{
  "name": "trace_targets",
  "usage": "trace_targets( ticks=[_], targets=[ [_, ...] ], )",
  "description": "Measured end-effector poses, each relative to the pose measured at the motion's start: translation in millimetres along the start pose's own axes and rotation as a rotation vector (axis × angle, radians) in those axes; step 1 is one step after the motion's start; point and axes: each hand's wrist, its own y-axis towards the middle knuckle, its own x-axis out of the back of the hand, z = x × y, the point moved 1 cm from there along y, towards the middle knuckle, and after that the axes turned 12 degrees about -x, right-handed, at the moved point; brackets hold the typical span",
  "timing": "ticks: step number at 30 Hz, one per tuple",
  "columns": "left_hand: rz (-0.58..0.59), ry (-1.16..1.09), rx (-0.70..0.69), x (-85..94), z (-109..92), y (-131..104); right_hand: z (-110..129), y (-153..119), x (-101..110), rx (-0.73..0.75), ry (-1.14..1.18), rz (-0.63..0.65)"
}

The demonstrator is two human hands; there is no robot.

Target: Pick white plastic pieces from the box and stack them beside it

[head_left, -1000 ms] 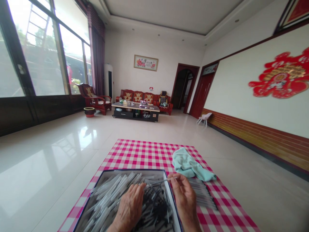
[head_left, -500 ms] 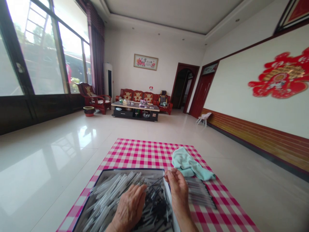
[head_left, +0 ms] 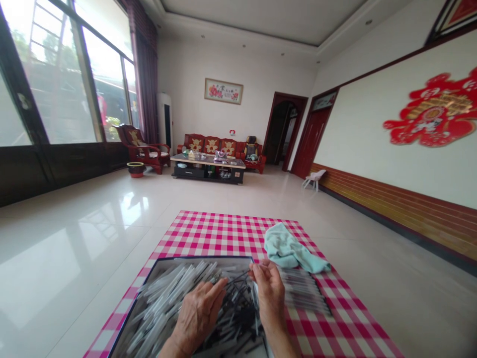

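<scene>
Above the box (head_left: 204, 257), both your hands are close together, a thin dark rod (head_left: 239, 276) running between them. Your right hand (head_left: 270, 287) has its thumb and fingertips pinched on the rod's far end, beside the box's right edge. Your left hand (head_left: 200, 309) is turned back upward over the middle of the box, its fingers drawn together and pointing at the rod's near end; you hide your own fingertips from view, so I cannot tell whether they grip the rod or only steady it.

Under your left hand and to its left, pale tubes (head_left: 167, 296) lie heaped, mostly slanting the same way. Between your wrists, the box holds a jumble of short dark pieces (head_left: 240, 315).

Just right of your right hand, a row of clear tubes with dark ends (head_left: 306, 292) lies side by side on the checked cloth (head_left: 219, 236); blur hides their detail. A crumpled green towel (head_left: 285, 248) lies at the far side of that row. Well beyond your table, across the shiny floor (head_left: 208, 196), a low table (head_left: 190, 172) stands before a red sofa (head_left: 211, 135).
</scene>
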Motion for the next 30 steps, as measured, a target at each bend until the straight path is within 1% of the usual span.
trace_targets(
  ticks=[6,12,17,22,24,26,30],
  targets=[
    [0.018,-0.009,0.021,3.4,-2.3,1.8,7.4,-5.1,-4.6,0.020,-0.042,0.035],
    [0.030,-0.024,0.038,5.0,-3.5,3.1,14.6,-12.0,-9.5,0.019,-0.058,0.028],
    [0.041,-0.050,0.046,5.1,-4.4,4.0,9.1,-14.2,-12.1,0.005,-0.050,0.052],
    [0.041,-0.038,0.059,6.6,-4.1,5.6,-1.8,-25.2,-20.8,-0.010,-0.169,0.114],
    [0.029,-0.018,0.066,5.8,-3.4,5.0,-4.7,-31.4,-23.8,0.025,-0.284,0.146],
    [0.024,0.000,0.066,4.2,-2.3,3.7,-5.2,-37.4,-25.9,0.100,-0.424,0.200],
    [-0.016,0.042,0.048,1.1,0.7,0.6,1.0,-45.2,-27.3,0.278,-0.616,0.363]
  ],
)
